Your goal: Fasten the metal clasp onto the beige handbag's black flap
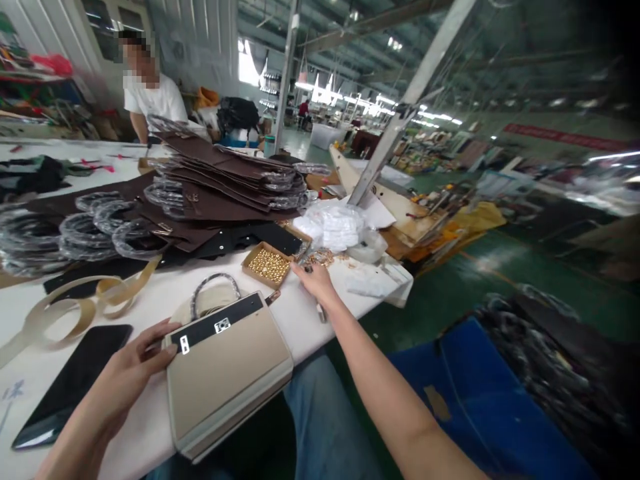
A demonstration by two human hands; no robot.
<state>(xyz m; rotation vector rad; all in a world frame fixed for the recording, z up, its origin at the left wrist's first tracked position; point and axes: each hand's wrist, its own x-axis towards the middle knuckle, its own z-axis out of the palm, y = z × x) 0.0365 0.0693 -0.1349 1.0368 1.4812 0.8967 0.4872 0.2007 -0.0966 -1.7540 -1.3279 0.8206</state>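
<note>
Beige bag overhanging tabletop's near edge, left hand pinching its left side. Handle and silver fittings seemingly in place; gold studs loose in box. Right hand beside box, fingers bunched; cannot tell if holding anything.

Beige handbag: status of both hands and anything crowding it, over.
Left hand gripping beige handbag at upper-left corner. Right hand beside box of small gold-coloured pieces, hold unclear. Handbag overhanging table edge, front up. Smartphone near left hand.
</note>
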